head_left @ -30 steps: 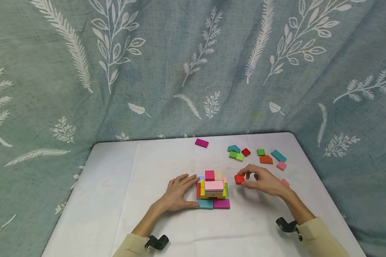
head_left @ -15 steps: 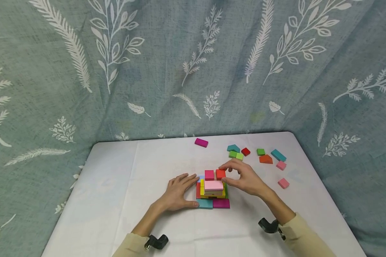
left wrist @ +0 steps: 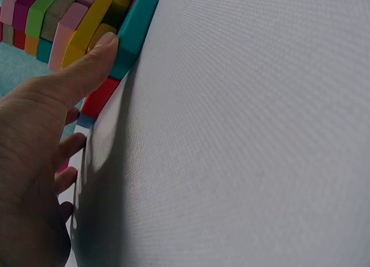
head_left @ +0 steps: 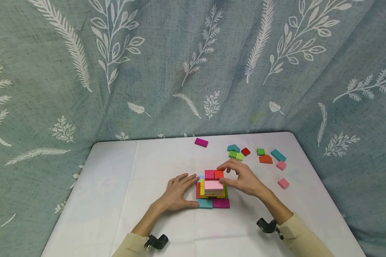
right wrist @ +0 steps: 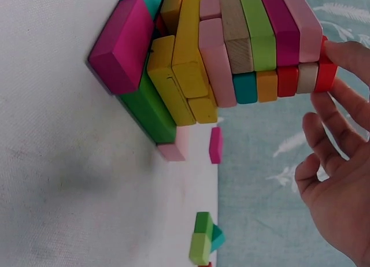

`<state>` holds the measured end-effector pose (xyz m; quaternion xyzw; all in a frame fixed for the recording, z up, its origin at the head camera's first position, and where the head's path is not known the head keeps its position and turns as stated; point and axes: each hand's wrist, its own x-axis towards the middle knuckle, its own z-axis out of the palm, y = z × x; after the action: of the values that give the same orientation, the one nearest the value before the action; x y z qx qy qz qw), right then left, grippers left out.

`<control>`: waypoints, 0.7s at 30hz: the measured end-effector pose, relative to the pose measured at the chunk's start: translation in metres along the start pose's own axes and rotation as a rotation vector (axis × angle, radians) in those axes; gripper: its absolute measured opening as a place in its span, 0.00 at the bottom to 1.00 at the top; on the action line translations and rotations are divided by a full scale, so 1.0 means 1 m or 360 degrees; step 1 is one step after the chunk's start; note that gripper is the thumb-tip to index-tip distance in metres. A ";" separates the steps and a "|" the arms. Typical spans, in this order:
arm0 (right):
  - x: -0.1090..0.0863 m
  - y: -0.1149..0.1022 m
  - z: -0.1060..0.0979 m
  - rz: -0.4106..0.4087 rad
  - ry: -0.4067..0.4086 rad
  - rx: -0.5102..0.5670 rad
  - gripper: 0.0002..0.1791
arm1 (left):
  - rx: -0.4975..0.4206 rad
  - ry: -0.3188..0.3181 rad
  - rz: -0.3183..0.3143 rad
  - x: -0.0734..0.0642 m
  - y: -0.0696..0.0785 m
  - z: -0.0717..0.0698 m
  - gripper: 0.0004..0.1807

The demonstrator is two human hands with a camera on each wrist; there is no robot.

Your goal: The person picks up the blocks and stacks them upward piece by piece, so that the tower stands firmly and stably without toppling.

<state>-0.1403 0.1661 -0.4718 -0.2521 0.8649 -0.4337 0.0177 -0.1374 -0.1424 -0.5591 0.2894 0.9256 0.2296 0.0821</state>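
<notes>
A tower of coloured wooden blocks stands on the white table, with a pale pink block [head_left: 213, 185] on top toward the person. Behind it, a hot pink block [head_left: 209, 175] and a red block [head_left: 218, 174] sit side by side. My right hand [head_left: 244, 178] pinches that red block between thumb and fingers at the tower's top. Layers of yellow, green and pink blocks show below in the right wrist view. On the tower's left side, my left hand [head_left: 178, 193] lies with fingers extended, its thumb at the teal base block [left wrist: 134, 36]. A magenta block [right wrist: 122, 44] forms the base's other front half.
Loose blocks lie on the table [head_left: 115, 200] at the back right, among them an orange block [head_left: 266, 159], a teal bar [head_left: 278, 155] and a pink block [head_left: 283, 183]. One magenta block [head_left: 201, 142] lies near the back edge. A leaf-patterned curtain [head_left: 161, 71] hangs behind.
My right hand has carried the red block leftward onto the tower's top, then slid it against the hot pink block. The left hand has stayed in place.
</notes>
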 end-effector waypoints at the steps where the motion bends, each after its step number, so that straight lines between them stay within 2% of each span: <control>1: 0.000 0.000 0.000 0.0001 0.0000 0.0002 0.20 | -0.0003 0.0006 0.0005 0.000 0.000 0.000 0.54; 9: -0.001 0.002 -0.003 0.0019 0.0022 0.0007 0.25 | 0.0000 -0.0002 -0.0001 -0.001 0.000 -0.001 0.54; 13: -0.003 0.013 -0.011 0.0038 0.0079 0.0053 0.26 | -0.0008 0.0003 0.0011 -0.001 0.000 -0.001 0.54; 17: -0.003 0.037 -0.020 0.0177 0.0160 0.0027 0.25 | -0.0022 0.0009 0.0020 -0.001 0.000 -0.001 0.54; 21: -0.003 0.065 -0.026 0.0358 0.0219 -0.0096 0.26 | -0.0015 0.0002 0.0022 -0.001 0.000 -0.001 0.54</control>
<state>-0.1719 0.2191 -0.5057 -0.1236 0.8996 -0.4189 -0.0009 -0.1375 -0.1435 -0.5581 0.2952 0.9226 0.2347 0.0812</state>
